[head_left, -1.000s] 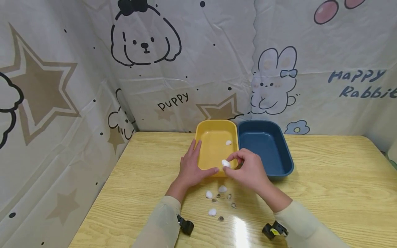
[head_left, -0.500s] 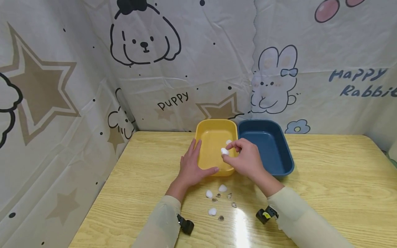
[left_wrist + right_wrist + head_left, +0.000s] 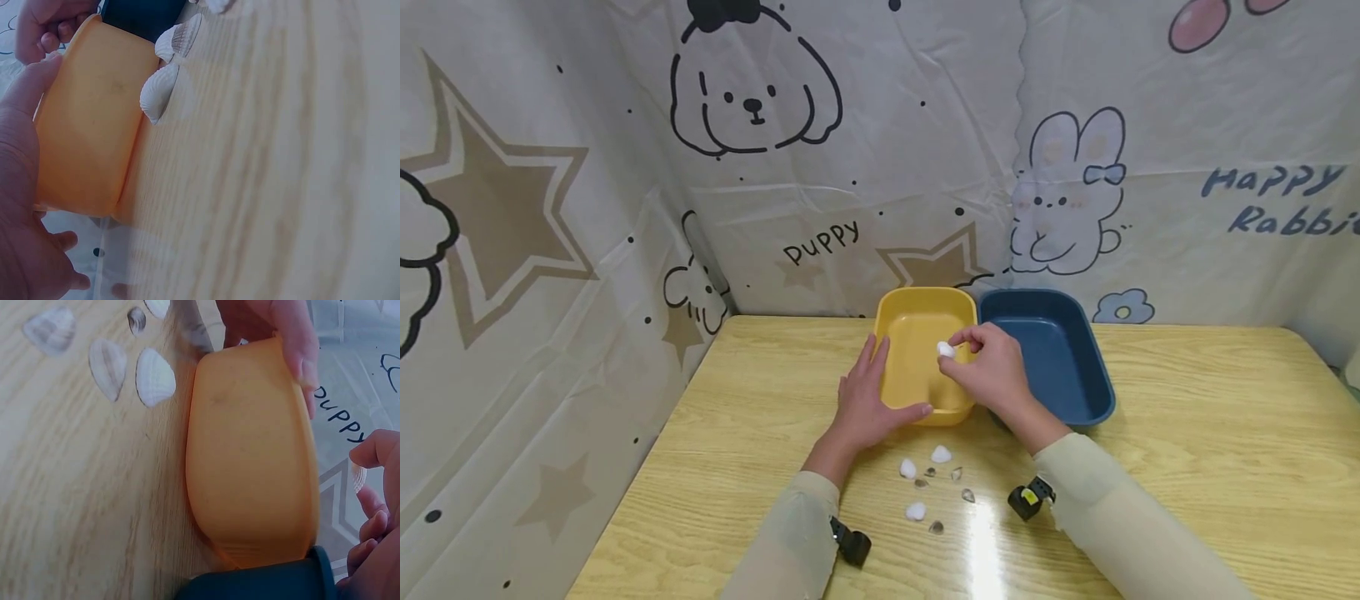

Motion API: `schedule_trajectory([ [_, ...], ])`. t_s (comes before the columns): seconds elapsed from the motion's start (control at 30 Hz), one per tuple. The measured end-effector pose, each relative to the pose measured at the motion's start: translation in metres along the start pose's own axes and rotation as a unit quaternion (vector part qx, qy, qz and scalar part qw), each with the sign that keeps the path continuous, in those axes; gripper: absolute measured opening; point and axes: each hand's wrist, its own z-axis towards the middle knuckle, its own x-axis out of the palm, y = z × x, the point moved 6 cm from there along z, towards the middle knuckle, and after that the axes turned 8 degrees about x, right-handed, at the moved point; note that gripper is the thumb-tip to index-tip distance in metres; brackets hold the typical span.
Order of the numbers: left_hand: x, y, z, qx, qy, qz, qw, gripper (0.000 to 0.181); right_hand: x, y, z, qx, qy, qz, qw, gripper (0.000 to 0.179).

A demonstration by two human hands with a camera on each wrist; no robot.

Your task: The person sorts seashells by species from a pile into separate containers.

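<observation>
My right hand pinches a white ribbed seashell between thumb and index finger, above the right side of the yellow tray. In the right wrist view part of the shell shows between the fingertips. My left hand rests around the tray's front left corner, fingers straight along its left side and thumb lying over the front rim. On the table before the tray lie white shells and small brownish shells. The fingers and held shell cover the spot where another shell lay inside the tray.
A dark blue tray stands against the yellow one's right side, behind my right forearm. Both sit near the back edge of the wooden table, in front of a printed cloth. Each wrist carries a black camera.
Holding the white shell, my right hand has moved away from me, from the tray's front rim toward its far right part. The left hand keeps its place on the tray.
</observation>
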Motion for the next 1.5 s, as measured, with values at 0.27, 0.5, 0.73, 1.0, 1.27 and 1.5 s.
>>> schedule_trajectory([
  [0.27,0.002,0.001,-0.001,0.009,0.005,-0.001,1.0000,0.119,0.005,-0.001,0.015,-0.020,-0.011,0.002,0.9997,0.023],
  [0.5,0.001,-0.001,-0.001,0.008,0.004,-0.004,1.0000,0.119,0.008,-0.001,0.030,-0.019,-0.009,0.003,0.9998,0.024],
  [0.73,0.003,0.000,0.000,0.009,0.006,-0.002,0.9999,0.118,0.015,-0.004,0.039,-0.033,-0.005,0.032,0.9989,0.025],
  [1.0,0.002,0.001,0.000,0.007,0.003,-0.001,1.0000,0.119,0.021,-0.010,0.043,-0.017,-0.009,0.036,0.9992,0.025],
  [1.27,0.000,0.001,0.000,0.012,0.002,0.005,0.9999,0.120,0.026,-0.013,0.046,-0.011,-0.005,0.023,0.9996,0.025],
  [1.5,0.000,0.002,0.000,0.012,0.005,0.008,0.9999,0.120,0.029,-0.015,0.047,-0.011,-0.006,0.017,0.9998,0.029],
])
